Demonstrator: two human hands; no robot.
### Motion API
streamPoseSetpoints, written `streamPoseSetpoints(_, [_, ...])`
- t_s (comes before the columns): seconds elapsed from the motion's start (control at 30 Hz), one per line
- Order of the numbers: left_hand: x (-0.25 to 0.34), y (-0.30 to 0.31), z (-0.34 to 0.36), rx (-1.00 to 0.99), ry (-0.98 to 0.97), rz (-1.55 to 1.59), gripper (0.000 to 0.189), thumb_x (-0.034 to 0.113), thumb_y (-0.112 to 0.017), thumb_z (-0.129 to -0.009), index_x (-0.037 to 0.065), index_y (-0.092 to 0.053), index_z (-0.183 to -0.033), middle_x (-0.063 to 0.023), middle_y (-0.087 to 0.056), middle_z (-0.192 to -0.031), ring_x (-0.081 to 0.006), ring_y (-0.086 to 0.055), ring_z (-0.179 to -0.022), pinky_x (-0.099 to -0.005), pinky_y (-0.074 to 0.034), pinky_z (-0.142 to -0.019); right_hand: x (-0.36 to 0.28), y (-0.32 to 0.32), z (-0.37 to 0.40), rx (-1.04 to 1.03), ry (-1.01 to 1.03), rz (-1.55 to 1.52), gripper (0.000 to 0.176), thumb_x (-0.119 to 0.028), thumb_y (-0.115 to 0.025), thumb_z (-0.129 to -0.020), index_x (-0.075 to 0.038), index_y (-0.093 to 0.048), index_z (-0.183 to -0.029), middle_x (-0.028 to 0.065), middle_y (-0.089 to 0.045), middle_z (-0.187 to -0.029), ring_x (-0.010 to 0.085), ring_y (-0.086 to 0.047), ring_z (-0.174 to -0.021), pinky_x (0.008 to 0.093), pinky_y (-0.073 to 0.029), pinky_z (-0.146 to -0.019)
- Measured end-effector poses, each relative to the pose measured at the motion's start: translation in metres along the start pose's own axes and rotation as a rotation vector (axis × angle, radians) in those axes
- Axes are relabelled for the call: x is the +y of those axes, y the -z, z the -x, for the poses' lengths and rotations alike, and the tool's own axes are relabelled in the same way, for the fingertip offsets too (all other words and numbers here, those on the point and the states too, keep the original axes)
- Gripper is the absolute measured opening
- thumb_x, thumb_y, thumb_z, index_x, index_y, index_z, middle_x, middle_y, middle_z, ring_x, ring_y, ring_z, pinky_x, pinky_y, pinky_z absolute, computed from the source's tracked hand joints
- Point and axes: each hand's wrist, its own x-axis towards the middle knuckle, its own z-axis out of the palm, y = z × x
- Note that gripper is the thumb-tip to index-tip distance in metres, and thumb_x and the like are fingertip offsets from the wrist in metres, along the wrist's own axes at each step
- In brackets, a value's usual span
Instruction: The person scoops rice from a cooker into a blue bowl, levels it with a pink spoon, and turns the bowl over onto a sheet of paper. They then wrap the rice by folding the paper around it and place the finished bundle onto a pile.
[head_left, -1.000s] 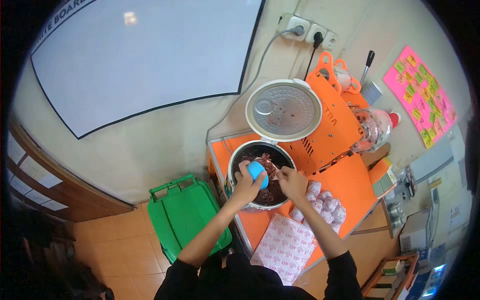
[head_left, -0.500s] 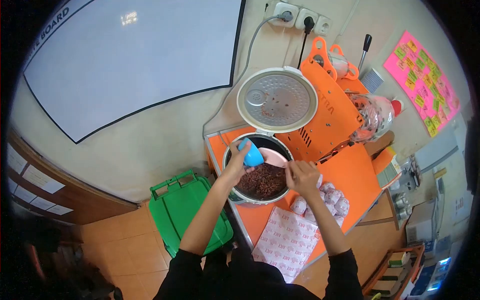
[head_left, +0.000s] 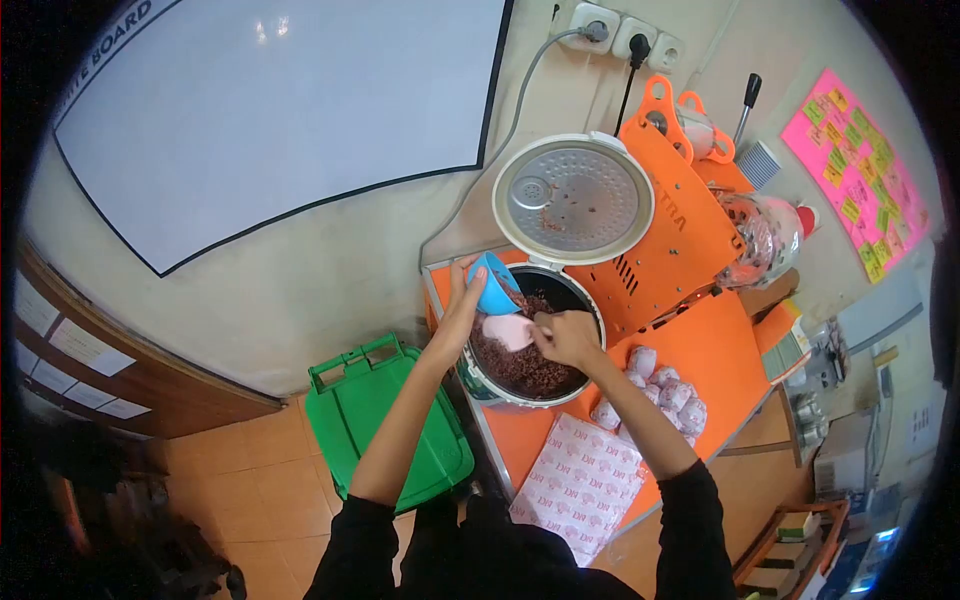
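Note:
My left hand [head_left: 463, 300] grips a small blue bowl [head_left: 492, 290] over the left side of a rice cooker [head_left: 482, 385]. The bowl is tilted, and some dark rice shows inside it. In my right hand [head_left: 568, 338] is a pink rice paddle [head_left: 507, 331], its blade just under the bowl and against the rice. Reddish-brown cooked rice [head_left: 535, 375] fills the lower part of the dark pot. Behind the pot, the cooker's lid [head_left: 572, 200] stands raised, with a few grains stuck to it.
Several wrapped bundles [head_left: 690, 415] and a stack of printed wrapping paper [head_left: 580, 480] lie on the orange table [head_left: 700, 335]. An orange machine [head_left: 655, 215] stands behind the cooker. A green bin [head_left: 395, 430] is on the floor at left.
The paddle has moved from the pot's far side to the left, under the bowl. The bowl has turned so that rice inside it now shows. The whole view has shifted slightly.

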Motion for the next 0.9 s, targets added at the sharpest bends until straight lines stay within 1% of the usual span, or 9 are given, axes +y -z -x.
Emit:
streamPoseSetpoints(0.07, [-0.006,-0.003,-0.002,0.069,-0.183,-0.141,0.050,0.043,-0.044,-0.101,0.008,-0.033,-0.136,-0.0121,-0.045,-0.127,-0.0209,-0.046,-0.118,-0.0363,-0.037,-0.101,0.000,-0.004,0.001,-0.107,0.060,-0.002,0.027,-0.036,-0.059,-0.083,-0.012,-0.066,-0.072,0.0164,-0.061,-0.057,0.0367,-0.063,-0.057,0.0484,-0.049,-0.053])
streamPoseSetpoints(0.17, [-0.007,-0.003,0.007,0.098,-0.318,-0.253,0.051,0.042,-0.039,-0.102,0.004,-0.034,-0.136,-0.0137,-0.039,-0.133,-0.0229,-0.035,-0.129,-0.0368,-0.025,-0.111,0.004,-0.004,0.004,-0.191,0.087,-0.057,0.029,-0.038,-0.061,-0.080,-0.012,-0.066,-0.067,0.0173,-0.062,-0.059,0.0369,-0.064,-0.059,0.0484,-0.049,-0.054])
streamPoseSetpoints(0.37, [-0.042,0.012,0.004,0.219,-0.252,0.054,0.051,0.042,-0.039,-0.102,0.004,-0.033,-0.136,-0.0142,-0.038,-0.135,-0.0227,-0.035,-0.130,-0.0367,-0.026,-0.110,-0.008,-0.013,0.009,-0.265,0.020,0.021,0.031,-0.040,-0.060,-0.081,-0.012,-0.065,-0.068,0.0148,-0.064,-0.063,0.0361,-0.065,-0.063,0.0496,-0.051,-0.057])
streamPoseSetpoints(0.4, [-0.045,0.011,0.005,0.226,-0.257,0.054,0.053,0.045,-0.038,-0.102,0.007,-0.033,-0.137,-0.0129,-0.040,-0.133,-0.0219,-0.037,-0.128,-0.0362,-0.027,-0.109,-0.006,-0.017,0.010,-0.240,0.022,-0.005,0.029,-0.039,-0.061,-0.084,-0.014,-0.066,-0.070,0.0126,-0.062,-0.060,0.0363,-0.063,-0.061,0.0458,-0.048,-0.054])
streamPoseSetpoints(0.47, [-0.041,0.004,0.008,0.241,-0.272,0.054,0.056,0.053,-0.037,-0.101,0.011,-0.033,-0.138,-0.0103,-0.045,-0.129,-0.0204,-0.041,-0.124,-0.0352,-0.030,-0.107,-0.006,-0.011,0.010,-0.289,-0.016,-0.087,0.034,-0.041,-0.061,-0.082,-0.011,-0.064,-0.067,0.0140,-0.063,-0.063,0.0356,-0.064,-0.063,0.0468,-0.048,-0.056])
streamPoseSetpoints(0.57, [-0.040,0.002,0.010,0.298,-0.328,-0.147,0.053,0.052,-0.038,-0.101,0.016,-0.031,-0.139,-0.0080,-0.046,-0.126,-0.0163,-0.044,-0.117,-0.0342,-0.037,-0.098,-0.001,-0.006,0.012,-0.309,-0.071,-0.195,0.037,-0.044,-0.061,-0.081,-0.009,-0.064,-0.066,0.0135,-0.062,-0.064,0.0346,-0.064,-0.065,0.0456,-0.047,-0.058])
streamPoseSetpoints(0.77, [-0.003,0.008,0.023,0.097,-0.037,0.149,0.051,0.046,-0.043,-0.101,0.013,-0.031,-0.138,-0.0110,-0.052,-0.110,-0.0162,-0.057,-0.084,-0.0280,-0.047,-0.070,0.026,0.002,0.011,-0.311,-0.256,-0.426,0.036,-0.046,-0.062,-0.081,-0.012,-0.071,-0.074,0.0070,-0.065,-0.065,0.0264,-0.065,-0.066,0.0408,-0.046,-0.060])
streamPoseSetpoints(0.87, [0.007,0.009,0.022,0.054,0.005,0.051,0.053,0.048,-0.046,-0.099,0.016,-0.031,-0.138,-0.0085,-0.054,-0.102,-0.0120,-0.053,-0.065,-0.0232,-0.040,-0.052,0.024,0.034,0.011,-0.226,-0.374,-0.392,0.034,-0.045,-0.062,-0.082,-0.014,-0.073,-0.076,0.0067,-0.065,-0.065,0.0252,-0.066,-0.069,0.0402,-0.047,-0.063])
streamPoseSetpoints(0.9, [0.009,0.006,0.022,0.050,0.036,-0.021,0.054,0.049,-0.047,-0.098,0.016,-0.030,-0.138,-0.0088,-0.054,-0.102,-0.0125,-0.053,-0.066,-0.0234,-0.041,-0.053,0.025,0.037,0.011,-0.160,-0.410,-0.391,0.033,-0.045,-0.062,-0.082,-0.014,-0.073,-0.076,0.0074,-0.066,-0.065,0.0260,-0.066,-0.069,0.0407,-0.047,-0.063])
